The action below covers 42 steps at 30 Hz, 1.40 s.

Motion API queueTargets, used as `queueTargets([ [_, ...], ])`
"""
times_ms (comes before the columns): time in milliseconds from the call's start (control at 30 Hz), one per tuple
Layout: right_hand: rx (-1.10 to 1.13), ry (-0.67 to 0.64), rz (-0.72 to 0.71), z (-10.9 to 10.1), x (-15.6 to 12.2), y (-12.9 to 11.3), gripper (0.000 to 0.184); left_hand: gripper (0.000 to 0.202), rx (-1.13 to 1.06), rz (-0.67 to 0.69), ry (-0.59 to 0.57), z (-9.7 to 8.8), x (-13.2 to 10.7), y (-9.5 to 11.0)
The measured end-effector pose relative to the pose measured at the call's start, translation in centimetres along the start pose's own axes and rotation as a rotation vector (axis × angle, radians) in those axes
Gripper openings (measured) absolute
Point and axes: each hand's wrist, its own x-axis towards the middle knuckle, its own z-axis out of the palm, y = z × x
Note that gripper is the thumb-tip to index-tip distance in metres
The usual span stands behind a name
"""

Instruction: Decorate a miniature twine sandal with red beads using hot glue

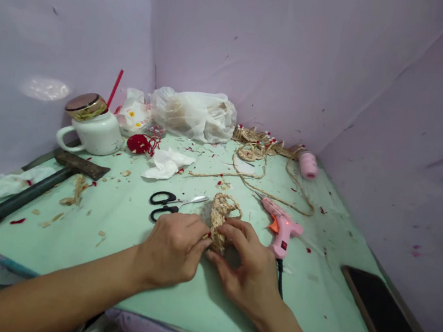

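Both my hands hold a small woven jute piece (220, 216) with a loop handle, resting on the pale green tabletop (120, 228). My left hand (174, 247) pinches its left side with curled fingers. My right hand (244, 261) grips its lower right side, fingers bent over the weave. Black-handled scissors (170, 204) lie just left of the piece. A pink glue gun (281, 227) lies just right of my right hand, its cord running toward me.
A hammer (21, 194) lies at the left edge. A white mug (95, 133) with a red straw, a red yarn ball (139, 144), crumpled tissue (167, 163), a plastic bag (194, 113), jute rope coils (257, 149) and a pink spool (308, 164) stand behind. A dark board (386, 318) lies right.
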Motion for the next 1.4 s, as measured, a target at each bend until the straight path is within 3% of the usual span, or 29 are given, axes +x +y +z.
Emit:
queueTargets([
  [200, -0.066, -0.021, 0.014, 0.0, 0.1, -0.4, 0.026, 0.016, 0.082, 0.141, -0.029, -0.1, 0.0, -0.6],
  [467, -0.099, -0.049, 0.014, -0.1, 0.2, -0.6, 0.019, 0.020, 0.036, 0.280, 0.110, 0.4, 0.6, -1.2],
  [600, -0.075, -0.047, 0.018, 0.0, 0.1, -0.4, 0.019, 0.021, 0.023, 0.294, 0.105, 0.3, 0.7, -1.1],
  [667, -0.041, -0.027, 0.017, 0.0, 0.0, -0.1, 0.019, 0.018, -0.062, 0.207, 0.058, 0.1, 0.8, -0.9],
  [833, 0.069, 0.036, 0.040, 0.2, -0.3, 0.3, 0.034, 0.015, -0.426, -0.290, -0.178, -0.8, 1.3, -0.3],
  [900, 0.109, 0.052, 0.034, 0.2, -0.4, 0.4, 0.034, 0.014, -0.489, -0.337, -0.208, -1.0, 1.5, -0.2],
  [1033, 0.362, 0.088, 0.148, 0.1, -0.3, 0.2, 0.028, 0.012, -0.502, -0.187, -0.098, -1.3, 1.2, 0.0],
  [1167, 0.815, 0.008, 0.393, -0.3, -0.1, 0.1, 0.028, 0.016, -0.329, 0.052, 0.306, -1.4, 1.0, 0.0],
  [1200, 0.922, -0.032, 0.419, -0.4, -0.1, 0.1, 0.028, 0.022, -0.257, 0.103, 0.362, -1.4, 1.0, 0.0],
  [1233, 1.018, -0.073, 0.430, -0.5, 0.0, 0.1, 0.029, 0.027, -0.201, 0.153, 0.366, -1.4, 1.1, 0.0],
  [1300, 1.145, -0.134, 0.424, -0.7, 0.1, 0.3, 0.030, 0.025, -0.150, 0.211, 0.267, -1.4, 1.4, -0.1],
  [1400, 1.040, -0.114, 0.363, -0.8, 0.2, 0.5, 0.025, 0.015, -0.152, 0.188, 0.138, -1.4, 2.0, -0.1],
])
